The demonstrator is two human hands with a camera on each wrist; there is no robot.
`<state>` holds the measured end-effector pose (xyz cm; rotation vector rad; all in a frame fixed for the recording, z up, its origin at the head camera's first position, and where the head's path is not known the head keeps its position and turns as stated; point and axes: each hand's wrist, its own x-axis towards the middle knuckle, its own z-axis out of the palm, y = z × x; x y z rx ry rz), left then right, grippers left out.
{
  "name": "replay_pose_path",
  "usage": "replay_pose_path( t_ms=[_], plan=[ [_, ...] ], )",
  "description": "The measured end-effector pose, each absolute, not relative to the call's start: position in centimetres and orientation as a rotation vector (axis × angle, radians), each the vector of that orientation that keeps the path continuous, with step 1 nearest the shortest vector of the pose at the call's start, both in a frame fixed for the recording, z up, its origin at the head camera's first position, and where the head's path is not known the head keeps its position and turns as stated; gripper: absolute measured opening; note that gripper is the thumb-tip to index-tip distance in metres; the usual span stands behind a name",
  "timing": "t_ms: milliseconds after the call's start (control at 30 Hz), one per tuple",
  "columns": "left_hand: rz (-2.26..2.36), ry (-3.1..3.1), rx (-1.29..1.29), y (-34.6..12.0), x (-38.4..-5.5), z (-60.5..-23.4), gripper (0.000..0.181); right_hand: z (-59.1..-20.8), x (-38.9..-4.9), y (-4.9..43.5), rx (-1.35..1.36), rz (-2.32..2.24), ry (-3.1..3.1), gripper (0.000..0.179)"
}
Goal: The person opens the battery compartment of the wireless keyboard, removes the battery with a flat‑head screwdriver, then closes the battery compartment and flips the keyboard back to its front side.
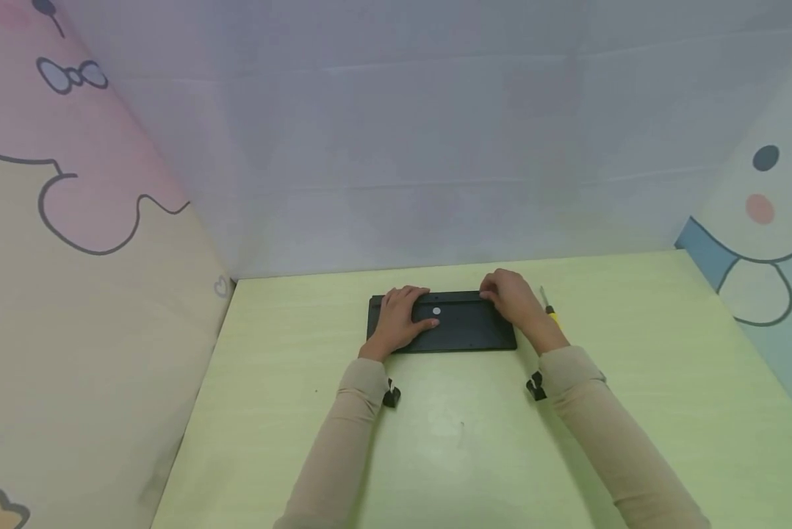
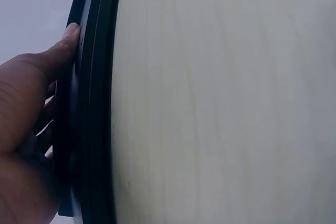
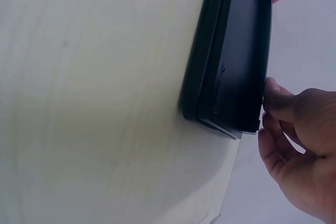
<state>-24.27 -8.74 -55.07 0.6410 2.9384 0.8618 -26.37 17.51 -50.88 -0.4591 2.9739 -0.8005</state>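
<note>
A flat black rectangular case (image 1: 469, 330), like the underside of a keyboard, lies on the table, with a raised strip along its far side. A small round white sticker (image 1: 436, 311) sits near its middle. My left hand (image 1: 399, 319) rests across its left part, thumb spread over the surface and fingers reaching to the far edge. Near the far right corner, my right hand (image 1: 511, 297) pinches the edge of the case. In the right wrist view, the thumb (image 3: 278, 103) is at that edge, with the other fingers curled just below it.
A yellow-handled screwdriver (image 1: 551, 310) lies right of the case, partly hidden by my right wrist. The pale yellow-green table (image 1: 462, 455) meets a whitish back wall (image 1: 396, 162) just beyond the case. Cartoon-printed panels (image 1: 92, 308) flank the sides.
</note>
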Motion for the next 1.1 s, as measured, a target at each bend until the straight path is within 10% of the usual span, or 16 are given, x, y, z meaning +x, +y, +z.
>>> replay_pose_path(
  t_ms=[1100],
  plan=[
    [0.841,2.96,0.588,-8.38,-24.3,-55.15,0.066,-51.3,-25.78,17.51,-0.547,-0.81,3.065,0.009]
  ],
)
